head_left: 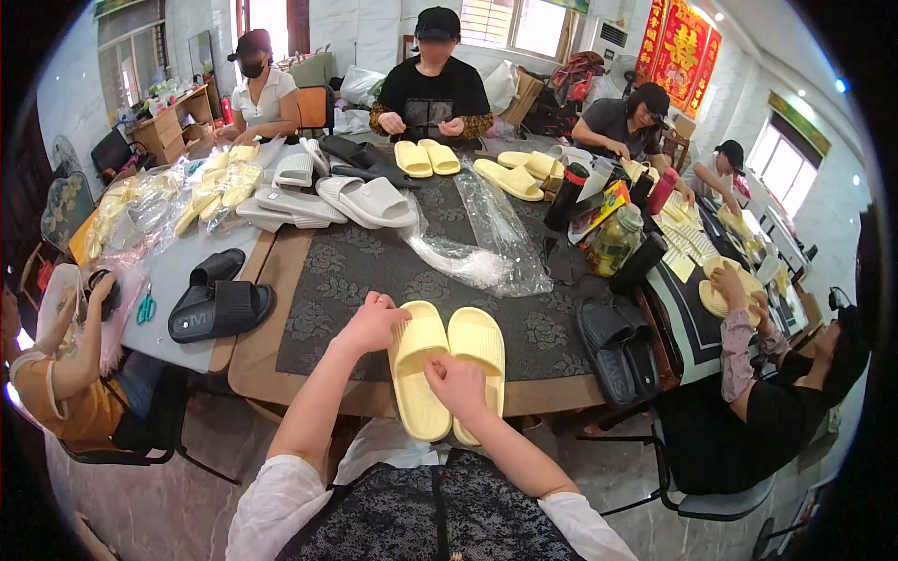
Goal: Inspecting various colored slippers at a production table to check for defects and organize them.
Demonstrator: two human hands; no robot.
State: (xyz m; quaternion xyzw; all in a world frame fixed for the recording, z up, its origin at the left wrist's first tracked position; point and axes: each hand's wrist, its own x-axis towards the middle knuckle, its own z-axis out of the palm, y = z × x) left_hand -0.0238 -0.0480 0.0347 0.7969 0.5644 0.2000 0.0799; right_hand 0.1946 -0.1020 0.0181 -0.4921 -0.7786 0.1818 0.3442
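A pair of pale yellow slide slippers sits before me at the table's near edge, toes pointing away and heels jutting over my lap. My left hand [372, 324] is closed at the outer edge of the left slipper [420, 397], up by its strap. Over the inner side of that same slipper, next to the right slipper [478, 338], my right hand [457, 385] is closed with its fingers curled in. Whatever its fingertips may pinch is hidden. Beyond the slippers lie crumpled clear plastic bags [486, 257] on the dark floral table mat [341, 271].
Black slippers flank me, one pair [224, 297] at left, another [617, 351] at right. Grey slippers [367, 201] and more yellow ones [427, 157] lie farther back. Bottles and a jar [613, 238] stand at right, teal scissors [146, 307] at left. Several people work around the tables.
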